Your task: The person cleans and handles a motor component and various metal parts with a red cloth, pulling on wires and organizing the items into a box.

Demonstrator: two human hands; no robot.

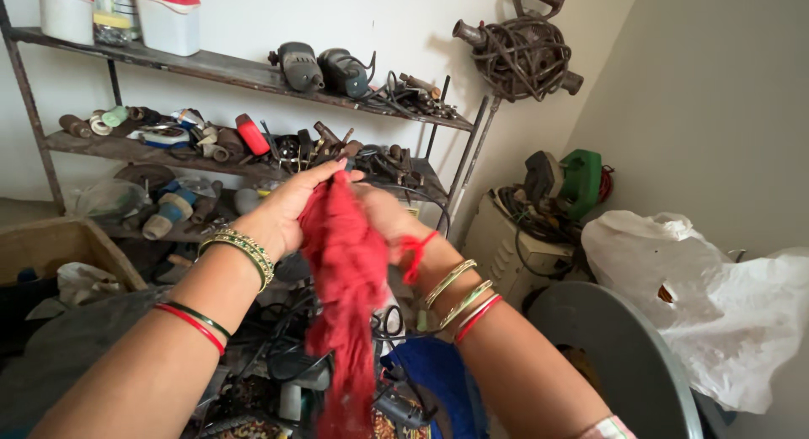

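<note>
A bundle of red frayed cloth hangs down between my hands at the middle of the view. My left hand grips its top from the left, fingers curled over it. From the right, my right hand holds the same bundle, partly hidden behind the cloth. Both wrists wear bangles, and a red thread is tied on the right wrist. Below the cloth lies a pile of cables and a blue cloth.
A metal shelf rack behind holds power drills, tape rolls, tools and white tubs. A rusty coil hangs on the wall. At the right stand a white plastic bag, a grey round drum and a machine. A wooden box sits left.
</note>
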